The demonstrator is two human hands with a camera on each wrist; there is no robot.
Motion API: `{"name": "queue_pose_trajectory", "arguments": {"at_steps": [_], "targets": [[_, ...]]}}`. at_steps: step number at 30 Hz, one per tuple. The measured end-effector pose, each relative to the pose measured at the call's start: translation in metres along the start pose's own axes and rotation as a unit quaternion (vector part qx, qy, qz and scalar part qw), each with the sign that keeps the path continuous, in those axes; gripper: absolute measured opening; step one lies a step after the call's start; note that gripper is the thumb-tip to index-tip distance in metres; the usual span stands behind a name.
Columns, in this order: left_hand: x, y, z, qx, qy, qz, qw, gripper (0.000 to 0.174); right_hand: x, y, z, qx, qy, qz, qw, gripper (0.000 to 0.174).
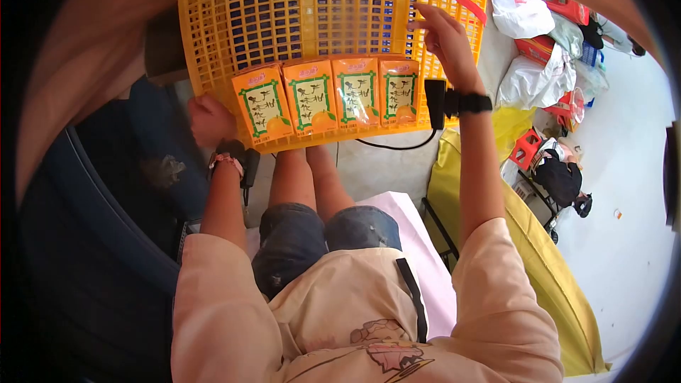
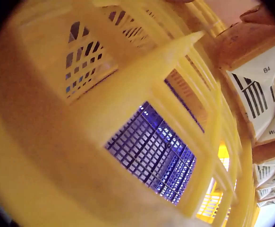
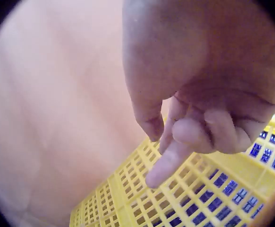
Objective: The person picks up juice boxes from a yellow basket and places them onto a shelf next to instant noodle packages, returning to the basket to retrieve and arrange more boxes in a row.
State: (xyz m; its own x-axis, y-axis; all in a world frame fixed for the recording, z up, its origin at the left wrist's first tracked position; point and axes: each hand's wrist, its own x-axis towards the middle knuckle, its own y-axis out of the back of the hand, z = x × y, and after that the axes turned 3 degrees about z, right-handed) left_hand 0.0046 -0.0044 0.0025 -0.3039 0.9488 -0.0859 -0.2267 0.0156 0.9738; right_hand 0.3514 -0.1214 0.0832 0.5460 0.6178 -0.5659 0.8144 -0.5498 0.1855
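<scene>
A yellow plastic basket (image 1: pixel 306 21) with a lattice bottom fills the upper part of the head view. Several orange cartons (image 1: pixel 310 96) in clear wrap stand in a row along its near side. At the basket's near left corner, my left hand (image 1: pixel 211 122) grips the edge with curled fingers; its fingertips are hidden. My right hand (image 1: pixel 447 42) is over the right part of the basket, holding nothing. In the right wrist view this hand (image 3: pixel 203 94) has one finger extended and the others loosely bent above the lattice (image 3: pixel 142 203).
Blue lattice (image 2: pixel 151 151) shows through the basket's openings. White plastic bags (image 1: pixel 521 7) and red stools (image 1: pixel 526 147) are at the right on the floor. A yellow cloth cover (image 1: pixel 525 241) lies beside my right arm. Another person (image 1: pixel 557 177) is farther right. A dark surface is at the left.
</scene>
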Motion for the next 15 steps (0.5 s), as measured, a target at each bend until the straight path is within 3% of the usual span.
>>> {"name": "queue_pose_trajectory", "arguments": {"at_steps": [3,7,8,10,15], "targets": [[0.004,-0.001,0.0,-0.001,-0.015,-0.011,1.0,0.036,-0.031,0.012,0.03,0.017,-0.038,0.168,0.985,0.014],[0.003,-0.004,-0.004,-0.001,-0.003,-0.018,1.0,0.036,-0.065,0.022,0.111,-0.145,0.015,0.358,0.922,0.027],[0.004,-0.005,-0.004,0.004,0.005,-0.018,1.0,0.036,-0.067,0.02,0.125,-0.141,0.012,0.357,0.923,0.027],[0.003,-0.002,-0.002,-0.001,-0.005,-0.011,1.0,0.037,-0.068,0.007,0.142,-0.369,0.12,0.44,0.81,0.044],[0.004,-0.005,-0.004,0.013,-0.009,-0.004,1.0,0.038,-0.036,-0.012,0.152,-0.426,0.005,0.463,0.777,0.062]]}}
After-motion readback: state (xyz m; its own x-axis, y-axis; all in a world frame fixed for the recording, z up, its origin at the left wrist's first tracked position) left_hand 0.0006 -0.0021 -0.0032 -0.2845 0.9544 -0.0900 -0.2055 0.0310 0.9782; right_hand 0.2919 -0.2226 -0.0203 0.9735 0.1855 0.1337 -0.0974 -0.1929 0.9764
